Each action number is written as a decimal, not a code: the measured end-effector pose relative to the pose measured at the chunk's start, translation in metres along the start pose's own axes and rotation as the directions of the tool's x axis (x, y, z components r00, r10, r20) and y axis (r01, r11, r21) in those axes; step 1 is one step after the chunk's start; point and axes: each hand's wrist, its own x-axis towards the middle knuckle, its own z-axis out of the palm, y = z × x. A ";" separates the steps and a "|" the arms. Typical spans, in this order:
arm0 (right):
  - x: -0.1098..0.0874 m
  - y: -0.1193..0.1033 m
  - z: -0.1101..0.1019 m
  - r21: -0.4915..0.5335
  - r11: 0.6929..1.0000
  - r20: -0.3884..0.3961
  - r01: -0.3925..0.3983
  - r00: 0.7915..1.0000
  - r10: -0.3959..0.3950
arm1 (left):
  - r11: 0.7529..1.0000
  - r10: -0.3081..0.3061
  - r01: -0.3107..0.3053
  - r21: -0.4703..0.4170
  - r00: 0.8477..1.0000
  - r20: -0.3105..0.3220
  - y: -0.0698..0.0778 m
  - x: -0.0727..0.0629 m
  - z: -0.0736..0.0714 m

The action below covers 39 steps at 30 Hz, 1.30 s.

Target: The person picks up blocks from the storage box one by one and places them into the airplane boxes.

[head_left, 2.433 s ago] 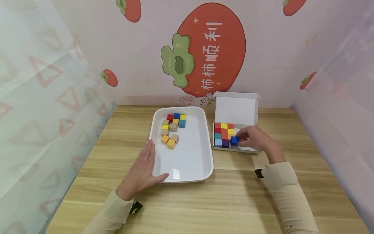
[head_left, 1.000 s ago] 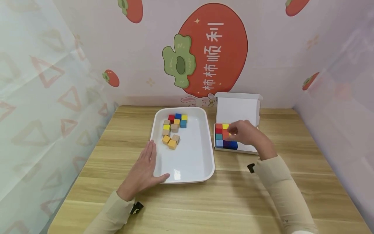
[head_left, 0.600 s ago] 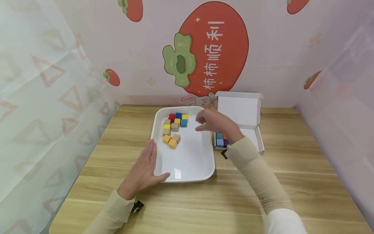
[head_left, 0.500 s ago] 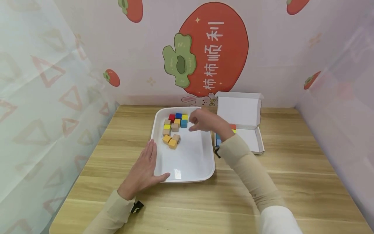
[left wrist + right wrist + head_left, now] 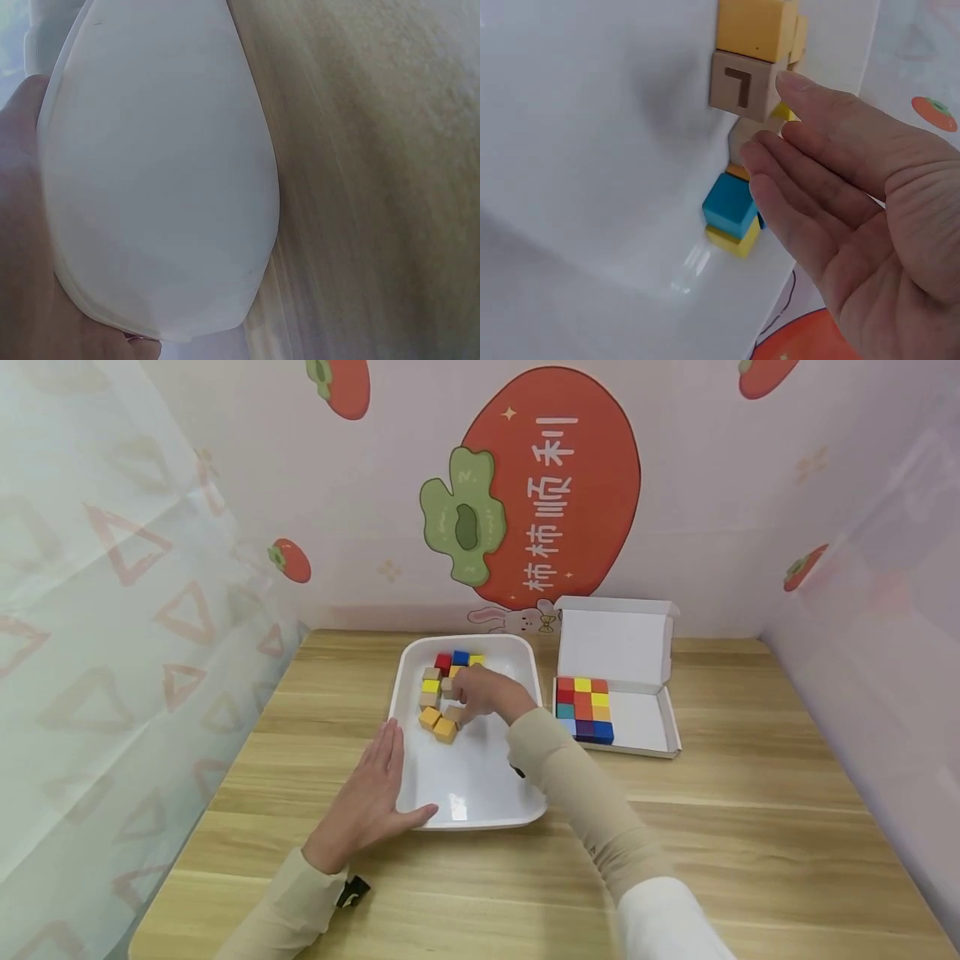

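Note:
My left hand (image 5: 363,802) lies against the left rim and near corner of a white tray (image 5: 487,785), fingers straight and thumb spread along the front edge. Over the small cubes in the tray is my right hand (image 5: 491,693), its fingers loosely bent. In the right wrist view, the right thumb tip overlaps the edge of a bare wooden cube (image 5: 739,86) marked with a dark L-shaped figure. An orange-yellow cube (image 5: 750,26) adjoins it; a teal cube (image 5: 730,202) is just past the fingertips. Red (image 5: 443,662), blue and yellow cubes sit farther back.
Right of the tray stands an open white cardboard box (image 5: 637,722), lid (image 5: 615,643) raised at the back. Coloured cubes fill its left part in rows, with a dark blue cube (image 5: 603,732) at the front. A printed cloth (image 5: 360,527) hangs behind the wooden table (image 5: 750,793).
The right hand set the dark blue cube down in the box's front row, then moved left over the tray and down to the wooden cubes. My left hand has stayed at the tray rim.

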 end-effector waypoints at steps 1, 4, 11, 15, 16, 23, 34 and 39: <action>0.002 0.001 0.003 -0.004 1.000 -0.002 0.007 1.000 -0.007 | 1.000 0.002 -0.002 -0.001 1.000 0.000 0.000 0.000 0.000; 0.007 0.003 0.009 0.005 1.000 -0.003 0.019 1.000 -0.019 | 1.000 0.009 -0.009 0.001 1.000 -0.002 0.001 0.000 0.000; 0.012 0.006 0.011 0.026 0.999 0.002 0.034 0.999 -0.034 | 1.000 0.010 -0.009 0.006 1.000 -0.010 0.001 0.001 0.002; 0.010 0.006 0.007 0.016 0.999 -0.010 0.041 0.999 -0.040 | 1.000 0.010 -0.010 0.008 1.000 -0.007 0.000 0.003 0.002; 0.008 0.005 0.005 0.018 0.999 -0.016 0.040 0.999 -0.040 | 1.000 0.011 -0.011 0.008 1.000 -0.007 0.000 0.003 0.001; -0.012 0.001 -0.014 0.022 0.998 -0.077 0.059 0.995 -0.057 | 1.000 0.018 -0.018 -0.004 1.000 -0.019 0.000 0.003 0.002; -0.075 0.019 -0.048 0.052 0.999 -0.164 0.005 0.987 0.003 | 1.000 0.002 -0.002 0.002 1.000 -0.008 0.001 0.002 0.002; -0.109 0.050 -0.055 0.096 0.993 -0.227 -0.065 0.970 0.085 | 1.000 0.009 -0.009 0.009 1.000 -0.016 0.000 0.000 0.003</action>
